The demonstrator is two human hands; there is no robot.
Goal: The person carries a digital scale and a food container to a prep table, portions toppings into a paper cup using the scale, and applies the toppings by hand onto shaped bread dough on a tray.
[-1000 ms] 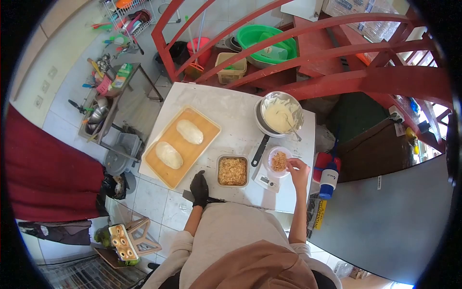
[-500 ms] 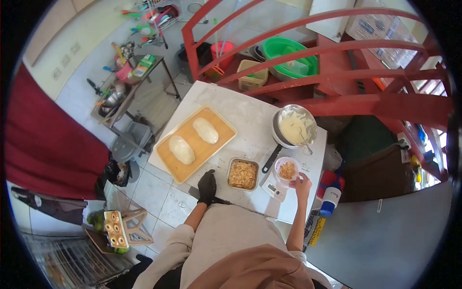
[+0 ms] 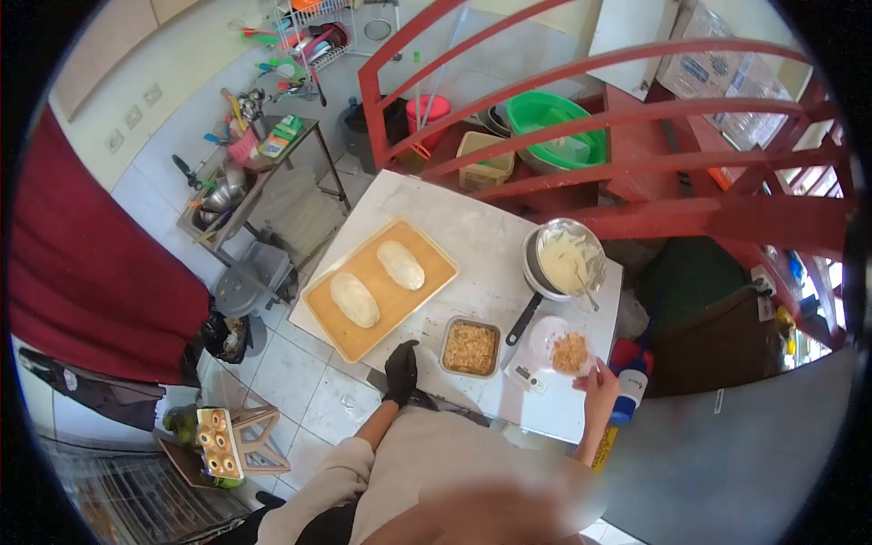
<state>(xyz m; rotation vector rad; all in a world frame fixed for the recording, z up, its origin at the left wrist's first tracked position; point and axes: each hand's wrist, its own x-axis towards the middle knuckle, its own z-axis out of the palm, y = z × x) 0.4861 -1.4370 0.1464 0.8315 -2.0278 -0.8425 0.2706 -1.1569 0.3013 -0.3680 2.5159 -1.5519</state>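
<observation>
My right hand [image 3: 598, 389] grips the right rim of a pale translucent plastic bowl [image 3: 543, 338]. The bowl leans towards the right, and light-brown crumbly flakes [image 3: 570, 352] lie gathered on that side. Partly under it is a white kitchen scale [image 3: 530, 380]. Left of the scale stands a square metal pan [image 3: 470, 372] filled with similar brown crumbs. My left hand [image 3: 400, 371], in a black glove, rests at the table's front edge with its fingers curled together and nothing visible in them. Beyond it, a wooden-coloured tray [image 3: 363, 341] bears two pale dough loaves [image 3: 401, 265].
On the white table [image 3: 481, 218], a metal bowl of creamy batter [image 3: 565, 259] with a spoon stands at the back right, beside a black handle [image 3: 524, 318]. A red railing [image 3: 672, 213] borders the far side. Left stand a sink counter [image 3: 272, 173] and a stool with baked rings [image 3: 218, 443].
The plastic bowl has risen and tipped to the right in my right hand, and its flakes have slid that way. My gloved left hand stays by the table edge. The view has shifted slightly.
</observation>
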